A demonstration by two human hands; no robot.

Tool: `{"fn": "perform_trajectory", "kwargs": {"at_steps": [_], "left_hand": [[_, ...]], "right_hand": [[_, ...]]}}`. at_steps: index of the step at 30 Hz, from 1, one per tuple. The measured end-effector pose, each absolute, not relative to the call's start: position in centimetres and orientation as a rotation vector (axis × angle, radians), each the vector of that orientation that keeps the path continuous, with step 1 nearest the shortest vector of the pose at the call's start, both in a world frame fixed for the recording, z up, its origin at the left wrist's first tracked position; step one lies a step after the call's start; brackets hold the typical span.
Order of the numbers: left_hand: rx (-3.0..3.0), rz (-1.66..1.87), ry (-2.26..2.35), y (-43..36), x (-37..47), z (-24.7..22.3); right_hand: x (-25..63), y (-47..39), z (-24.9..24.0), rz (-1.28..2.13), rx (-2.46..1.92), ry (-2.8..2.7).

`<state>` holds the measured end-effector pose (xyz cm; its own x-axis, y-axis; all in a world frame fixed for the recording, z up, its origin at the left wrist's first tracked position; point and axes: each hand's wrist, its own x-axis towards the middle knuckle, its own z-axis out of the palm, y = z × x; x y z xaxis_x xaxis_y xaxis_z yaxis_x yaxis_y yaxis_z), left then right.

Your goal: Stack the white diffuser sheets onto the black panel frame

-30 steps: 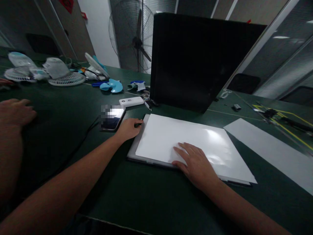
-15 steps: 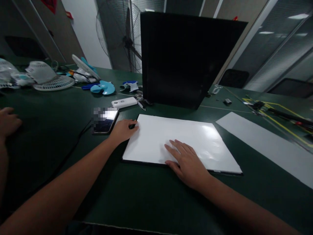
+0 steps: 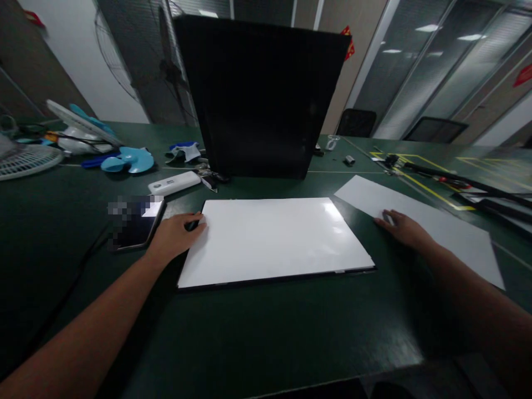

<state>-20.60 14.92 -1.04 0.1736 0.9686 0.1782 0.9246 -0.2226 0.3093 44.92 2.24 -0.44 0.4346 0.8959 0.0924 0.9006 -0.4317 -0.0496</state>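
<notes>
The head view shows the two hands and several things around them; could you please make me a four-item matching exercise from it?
1. Left hand
2. Black panel
3. Fan blade
4. Right hand

A. Light blue
B. At the slanting white sheet
C. At the left edge of the middle white sheet
D. Standing upright at the centre back

Right pairs: 1-C, 2-D, 3-A, 4-B.

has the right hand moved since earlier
Yes: the right hand has moved rightward, off the central white sheet, past the right edge of the upright black panel.
</notes>
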Motion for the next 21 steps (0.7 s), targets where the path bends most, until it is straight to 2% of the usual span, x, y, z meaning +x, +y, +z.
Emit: {"fn": "perform_trajectory", "kwargs": {"at_steps": [3, 13, 21], "left_hand": [[2.334, 0.475, 1.892, 15.1, -20.6, -1.2], [2.286, 0.483, 1.891, 14.4, -20.0, -0.4], [2.3, 0.555, 1.792, 14.1, -20.2, -0.3]], "right_hand": [[44.8, 1.4, -1.0, -0.032, -2.62, -1.589], [42.4, 1.3, -0.6, -0.185, -2.671, -1.541], [40.5, 0.5, 2.0, -0.329, -2.687, -1.329]]}}
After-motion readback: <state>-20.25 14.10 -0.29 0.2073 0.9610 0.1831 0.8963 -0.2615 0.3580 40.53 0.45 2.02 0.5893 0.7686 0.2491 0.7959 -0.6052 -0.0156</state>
